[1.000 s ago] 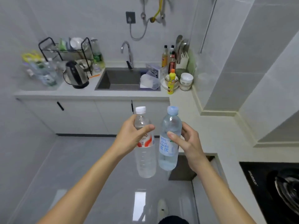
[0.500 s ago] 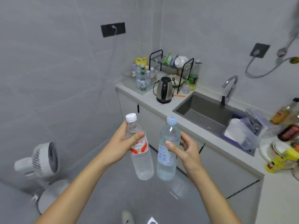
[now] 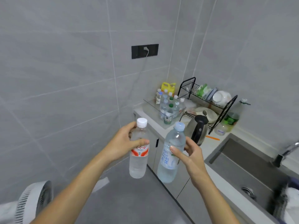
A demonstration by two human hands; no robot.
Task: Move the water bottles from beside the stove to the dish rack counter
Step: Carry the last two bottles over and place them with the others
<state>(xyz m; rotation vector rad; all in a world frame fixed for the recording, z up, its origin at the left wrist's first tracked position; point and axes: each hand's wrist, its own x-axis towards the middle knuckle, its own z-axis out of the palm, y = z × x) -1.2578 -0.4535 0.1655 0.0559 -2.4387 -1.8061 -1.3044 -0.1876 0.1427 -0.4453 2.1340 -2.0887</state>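
My left hand grips a clear water bottle with a white cap and a red label. My right hand grips a second clear bottle with a pale blue cap and blue lettering. Both bottles hang upright in the air over the grey floor, side by side, just left of the cabinet front. Ahead and above them is the dish rack counter. A black wire dish rack stands on it, with several small bottles clustered to its left.
A steel kettle stands on the counter just behind the blue-capped bottle. A sink with a tap lies to the right. A large green-labelled bottle stands by the rack. A white fan sits on the floor, lower left.
The view has swung further left and closer to the dish rack end of the counter. Both hands still hold their bottles the same way; the rack and small bottles now appear larger.
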